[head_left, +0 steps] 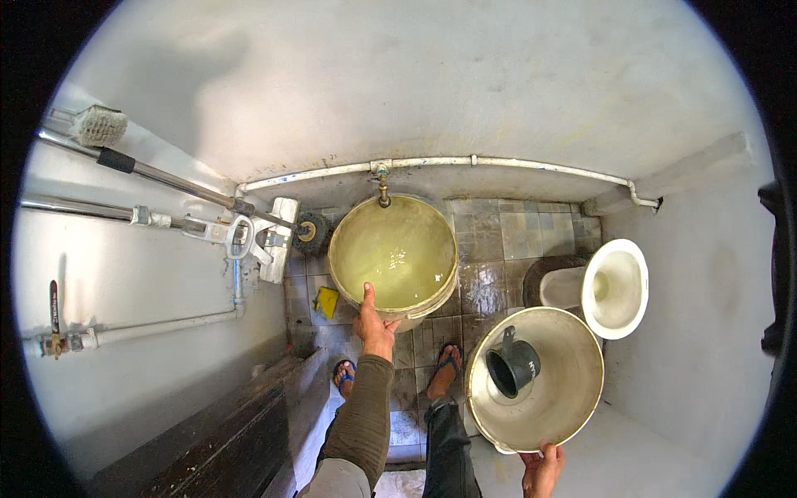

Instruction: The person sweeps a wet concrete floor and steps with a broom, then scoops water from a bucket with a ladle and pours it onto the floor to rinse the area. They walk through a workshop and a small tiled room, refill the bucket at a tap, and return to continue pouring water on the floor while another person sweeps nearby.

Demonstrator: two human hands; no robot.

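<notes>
A large round bucket (336, 264) full of yellowish water stands beneath a brass tap (383, 199). At its near rim, my left hand (376, 330) has the thumb over the edge and the fingers on the outside. To the right, my right hand (543, 473) grips the near rim of a second, cream-coloured bucket (573, 398), thumb on the lip. That bucket is tilted, its mouth toward me. Inside it lies a dark grey dipper (514, 368) with a short handle. Most of my right forearm is out of view.
A white squat pedestal toilet (638, 286) stands right of the buckets. A yellow sponge (326, 303) lies on the wet tiles (486, 286). Long-handled cleaning tools (178, 178) lean along the left wall. Below them, a pipe with a valve (56, 339) sticks out. My sandalled feet are between the buckets.
</notes>
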